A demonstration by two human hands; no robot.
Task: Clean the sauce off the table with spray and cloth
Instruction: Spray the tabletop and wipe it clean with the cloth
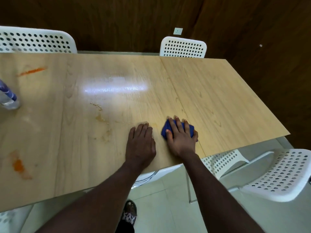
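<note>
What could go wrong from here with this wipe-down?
1. The orange sauce streak and the orange blotch lie far left of the blue cloth under the right hand; they may get skipped.
2. Dragging the cloth through the wet smear could spread it.
3. The spray bottle stands near that left sauce; a sweep might knock it over.

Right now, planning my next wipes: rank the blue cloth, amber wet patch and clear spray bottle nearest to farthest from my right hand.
1. Blue cloth, under the right hand.
2. Amber wet patch, midway left.
3. Clear spray bottle, far left edge.
</note>
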